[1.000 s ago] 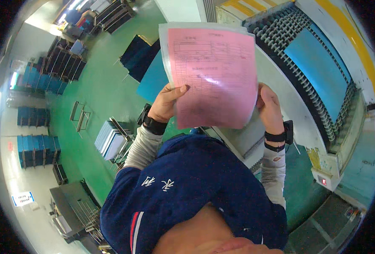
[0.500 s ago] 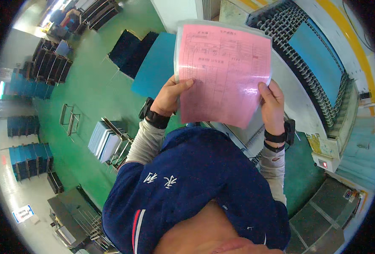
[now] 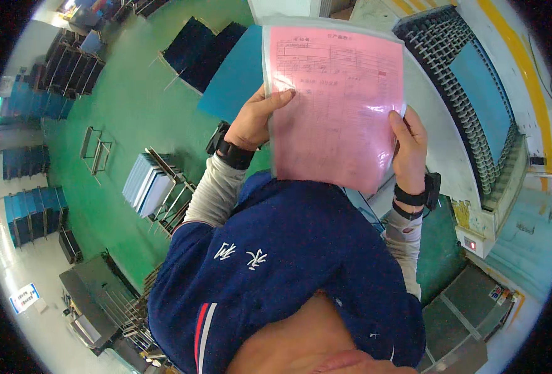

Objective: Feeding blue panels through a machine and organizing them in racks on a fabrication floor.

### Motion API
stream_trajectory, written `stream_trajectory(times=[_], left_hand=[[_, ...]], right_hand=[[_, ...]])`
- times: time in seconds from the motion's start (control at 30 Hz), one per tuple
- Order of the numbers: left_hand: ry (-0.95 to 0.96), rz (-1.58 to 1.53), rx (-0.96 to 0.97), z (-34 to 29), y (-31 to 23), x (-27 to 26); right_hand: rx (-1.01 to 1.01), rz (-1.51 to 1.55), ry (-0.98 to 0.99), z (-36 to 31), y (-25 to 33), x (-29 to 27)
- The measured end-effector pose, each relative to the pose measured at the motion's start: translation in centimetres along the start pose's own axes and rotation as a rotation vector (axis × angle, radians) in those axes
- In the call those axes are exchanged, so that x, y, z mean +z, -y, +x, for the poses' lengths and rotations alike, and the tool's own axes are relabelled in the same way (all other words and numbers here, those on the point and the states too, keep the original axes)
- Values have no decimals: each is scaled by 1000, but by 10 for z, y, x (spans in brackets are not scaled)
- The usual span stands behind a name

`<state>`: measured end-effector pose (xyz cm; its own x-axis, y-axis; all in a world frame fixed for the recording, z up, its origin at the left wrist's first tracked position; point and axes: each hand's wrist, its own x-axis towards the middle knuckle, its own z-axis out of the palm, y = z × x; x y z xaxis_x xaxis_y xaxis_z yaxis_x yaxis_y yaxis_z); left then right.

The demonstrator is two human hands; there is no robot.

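A pink printed form in a clear plastic sleeve (image 3: 338,124) is held up in front of my chest. My left hand (image 3: 258,117) grips its left edge, thumb on the front and the other fingers hidden behind. On the right edge, my right hand (image 3: 409,146) pinches the sleeve the same way, thumb in front. The sleeve bows slightly and light glares off its surface. Both wrists wear black straps with small black devices.
A roller conveyor (image 3: 454,87) carrying a blue panel (image 3: 483,93) runs along the right. Left of the form lie a large blue sheet (image 3: 229,78) and dark panels (image 3: 192,50). A rack of upright panels (image 3: 148,184) stands on the green floor (image 3: 126,93), with more racks farther left.
The form has shifted slightly right and up with both hands still on it. The surroundings have shifted in view as my head moved.
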<state>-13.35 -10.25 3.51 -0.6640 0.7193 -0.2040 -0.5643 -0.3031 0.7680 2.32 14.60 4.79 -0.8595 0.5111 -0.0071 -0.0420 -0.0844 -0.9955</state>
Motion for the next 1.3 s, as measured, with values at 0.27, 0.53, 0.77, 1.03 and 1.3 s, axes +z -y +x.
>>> stream_trajectory(times=[0.27,0.53,0.77,1.03,1.3], left_hand=[[83,-130,-54,11,11,-30],[78,-119,-171,29,45,-54],[121,-149,-242,38,42,-59],[156,-91,-238,42,32,-49],[131,-60,-205,42,33,-43]], right_hand=[[-50,-178,13,0,-10,14],[-13,-200,63,-1,-45,5],[-68,-198,-3,-6,-58,7],[-24,-187,-98,5,-39,16],[-326,-588,-132,16,-10,43]])
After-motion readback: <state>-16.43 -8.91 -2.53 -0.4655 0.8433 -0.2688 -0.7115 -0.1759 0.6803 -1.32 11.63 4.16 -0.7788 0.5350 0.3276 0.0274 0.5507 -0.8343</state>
